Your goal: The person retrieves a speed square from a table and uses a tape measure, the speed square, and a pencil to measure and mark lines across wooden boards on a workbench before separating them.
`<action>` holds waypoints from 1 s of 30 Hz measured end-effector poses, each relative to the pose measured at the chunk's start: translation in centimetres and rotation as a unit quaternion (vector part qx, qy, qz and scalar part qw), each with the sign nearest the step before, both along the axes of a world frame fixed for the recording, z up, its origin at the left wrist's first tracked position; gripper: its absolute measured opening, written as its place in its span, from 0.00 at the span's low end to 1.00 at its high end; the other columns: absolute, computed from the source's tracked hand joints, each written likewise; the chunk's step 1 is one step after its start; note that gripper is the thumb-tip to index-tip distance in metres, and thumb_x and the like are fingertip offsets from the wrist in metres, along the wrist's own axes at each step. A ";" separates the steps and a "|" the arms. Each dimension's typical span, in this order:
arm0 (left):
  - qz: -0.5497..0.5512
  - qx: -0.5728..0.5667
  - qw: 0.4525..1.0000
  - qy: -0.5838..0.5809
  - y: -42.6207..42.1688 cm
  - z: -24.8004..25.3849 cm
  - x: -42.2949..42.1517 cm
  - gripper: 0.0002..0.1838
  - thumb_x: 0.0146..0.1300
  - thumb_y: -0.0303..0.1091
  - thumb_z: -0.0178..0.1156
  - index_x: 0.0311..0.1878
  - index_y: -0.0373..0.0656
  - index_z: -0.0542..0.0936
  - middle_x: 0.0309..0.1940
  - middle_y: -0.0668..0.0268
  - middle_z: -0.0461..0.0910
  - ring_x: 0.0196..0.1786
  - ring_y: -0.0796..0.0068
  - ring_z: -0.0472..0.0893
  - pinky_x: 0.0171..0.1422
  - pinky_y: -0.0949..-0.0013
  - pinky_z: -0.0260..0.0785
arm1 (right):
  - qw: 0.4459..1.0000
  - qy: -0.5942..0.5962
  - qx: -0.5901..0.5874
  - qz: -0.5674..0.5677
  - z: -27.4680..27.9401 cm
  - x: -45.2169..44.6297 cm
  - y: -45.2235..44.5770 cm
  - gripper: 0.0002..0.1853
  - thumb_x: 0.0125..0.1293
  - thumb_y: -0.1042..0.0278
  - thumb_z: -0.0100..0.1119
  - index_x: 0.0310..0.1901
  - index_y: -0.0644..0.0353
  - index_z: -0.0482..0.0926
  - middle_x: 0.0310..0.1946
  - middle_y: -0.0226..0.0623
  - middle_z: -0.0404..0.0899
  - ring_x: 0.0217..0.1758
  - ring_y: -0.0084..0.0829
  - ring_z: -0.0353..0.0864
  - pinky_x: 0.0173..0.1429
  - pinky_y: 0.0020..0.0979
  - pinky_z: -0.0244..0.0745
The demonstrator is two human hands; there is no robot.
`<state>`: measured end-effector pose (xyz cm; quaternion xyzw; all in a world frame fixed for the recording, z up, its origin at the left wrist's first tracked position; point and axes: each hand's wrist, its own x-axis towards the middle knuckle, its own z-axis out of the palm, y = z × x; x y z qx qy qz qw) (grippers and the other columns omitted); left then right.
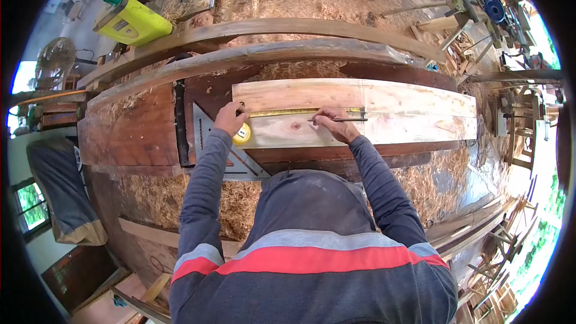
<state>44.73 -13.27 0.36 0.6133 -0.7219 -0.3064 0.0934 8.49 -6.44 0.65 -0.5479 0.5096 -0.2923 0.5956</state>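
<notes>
A pale wooden board (420, 102) lies lengthwise on the reddish-brown workbench (132, 126). Along the board stretches the yellow blade of a tape measure (242, 134), whose round yellow case rests at the board's left end. My left hand (230, 117) is closed around the case's upper edge and the start of the blade. Pinched in my right hand (336, 125) is a dark pencil (351, 120), pointing left just below the blade. A metal triangular square (231, 159) lies partly under my left forearm, and a dark straight bar (180, 123) crosses the bench to its left.
Long beams (276, 27) run behind the bench. A yellow-green box (133, 23) stands at the upper left. Wood shavings (150, 198) cover the floor. Timber pieces and a blue round tool (495, 7) are at the right, and a draped dark cover (63, 186) is at the left.
</notes>
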 end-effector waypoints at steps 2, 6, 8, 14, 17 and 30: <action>-0.004 -0.003 1.000 -0.001 0.0 -0.1 0.1 0.13 0.54 0.37 0.67 0.36 0.37 0.81 0.38 0.49 0.81 0.44 0.48 0.81 0.50 0.54 0.73 | 1.000 0.001 0.016 0.000 -0.3 -0.2 0.3 0.15 0.70 0.63 0.54 0.46 0.66 0.83 0.40 0.39 0.86 0.46 0.27 0.82 0.52 0.28 0.75; 0.004 -0.012 1.000 0.008 0.3 -0.3 0.1 0.13 0.54 0.36 0.68 0.36 0.37 0.81 0.37 0.50 0.81 0.43 0.50 0.82 0.49 0.56 0.73 | 0.999 0.014 -0.005 -0.038 0.1 0.6 0.7 0.15 0.67 0.64 0.51 0.46 0.66 0.83 0.40 0.40 0.86 0.46 0.30 0.83 0.54 0.29 0.76; 0.003 -0.011 1.000 -0.003 -0.2 -0.3 -0.1 0.12 0.55 0.36 0.68 0.37 0.37 0.82 0.36 0.51 0.82 0.43 0.51 0.82 0.49 0.57 0.73 | 0.997 0.037 -0.038 -0.048 -0.4 0.5 0.7 0.15 0.66 0.64 0.51 0.46 0.64 0.83 0.40 0.41 0.86 0.46 0.32 0.83 0.54 0.31 0.76; -0.003 -0.021 1.000 -0.009 0.1 -0.3 -0.1 0.12 0.55 0.35 0.68 0.38 0.37 0.81 0.37 0.52 0.81 0.42 0.55 0.82 0.49 0.59 0.73 | 0.993 0.017 -0.029 -0.114 -0.5 1.1 3.0 0.13 0.65 0.65 0.57 0.46 0.62 0.83 0.38 0.41 0.86 0.42 0.29 0.83 0.50 0.30 0.77; 0.008 -0.009 1.000 0.007 0.2 -0.2 -0.2 0.12 0.54 0.34 0.68 0.38 0.37 0.81 0.36 0.53 0.81 0.41 0.55 0.82 0.49 0.59 0.73 | 0.990 0.013 -0.029 -0.135 -0.2 1.3 3.9 0.12 0.63 0.67 0.63 0.45 0.63 0.83 0.35 0.42 0.85 0.38 0.25 0.83 0.46 0.29 0.78; 0.012 -0.015 1.000 0.007 0.5 0.1 -0.2 0.12 0.55 0.34 0.68 0.38 0.38 0.81 0.36 0.53 0.81 0.42 0.54 0.82 0.49 0.58 0.73 | 0.997 0.018 0.013 -0.077 -0.4 0.8 0.5 0.14 0.65 0.64 0.59 0.45 0.66 0.81 0.36 0.40 0.86 0.39 0.28 0.84 0.48 0.29 0.78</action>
